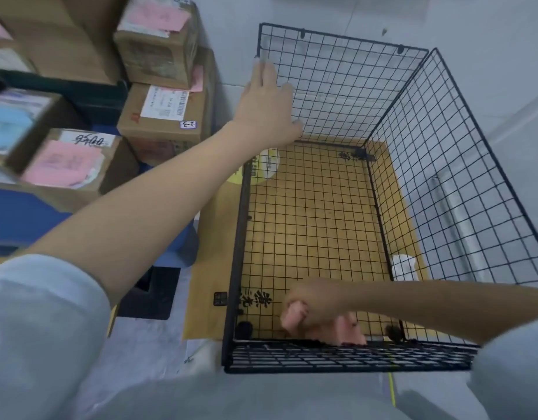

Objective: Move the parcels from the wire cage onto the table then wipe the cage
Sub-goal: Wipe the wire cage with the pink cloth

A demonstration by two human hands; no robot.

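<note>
The black wire cage (pixel 413 122) stands open-topped on a sheet of brown cardboard (pixel 213 244), with no parcels inside it. My left hand (pixel 267 107) reaches out with straight fingers and rests on the cage's far left corner. My right hand (pixel 316 304) is down inside the cage at its near wall, its fingers curled round a pink cloth (pixel 349 330) that lies against the cage floor. Several cardboard parcels (pixel 167 116) with pink and white labels are stacked on the blue table (pixel 16 216) to the left.
A white crumpled item (pixel 405 266) lies outside the cage's right wall on the cardboard. A black block (pixel 152 294) sits on the floor under the table's edge. Grey floor surrounds the cage on the right and far side.
</note>
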